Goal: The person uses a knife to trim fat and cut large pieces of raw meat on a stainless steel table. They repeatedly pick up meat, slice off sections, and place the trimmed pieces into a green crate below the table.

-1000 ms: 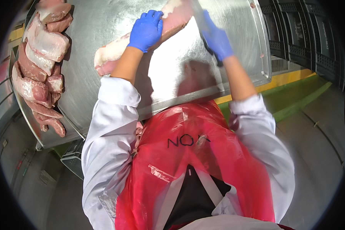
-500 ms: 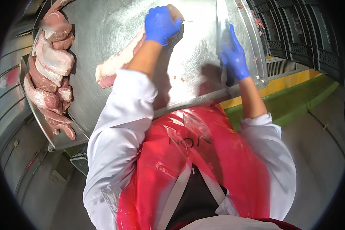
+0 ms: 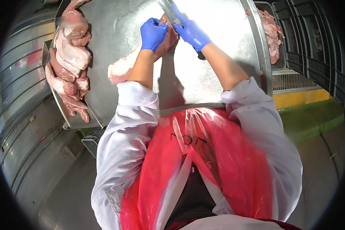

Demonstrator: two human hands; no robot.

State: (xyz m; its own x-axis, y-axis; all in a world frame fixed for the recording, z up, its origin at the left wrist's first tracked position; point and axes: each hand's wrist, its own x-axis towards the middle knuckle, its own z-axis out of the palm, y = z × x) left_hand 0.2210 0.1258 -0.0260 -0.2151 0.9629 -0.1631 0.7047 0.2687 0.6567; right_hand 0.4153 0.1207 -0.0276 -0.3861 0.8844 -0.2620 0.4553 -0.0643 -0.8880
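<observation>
A long piece of raw meat (image 3: 168, 43), pale fat along one side, lies slantwise on the metal work table (image 3: 115, 23). My left hand (image 3: 152, 35), in a blue glove, is closed at the far part of this piece, fingers curled together against its edge. My right hand (image 3: 192, 33), also blue-gloved, grips a knife (image 3: 167, 8) with its index finger stretched along the blade. The blade slants up and left beside the meat's far end; whether it touches the meat I cannot tell. Most of the knife's handle is hidden under my palm.
Several raw meat pieces (image 3: 67, 57) are heaped along the table's left side. Past the raised right rim (image 3: 263, 50), a container holds pale trimmings (image 3: 271, 36). Dark plastic crates (image 3: 314, 42) stand farther right. A yellow and green floor edge (image 3: 303, 99) runs below.
My right hand has swung left with the knife, from near the table's right side to the meat. My left hand has come slightly nearer, still at the piece. The whole view has shifted.
</observation>
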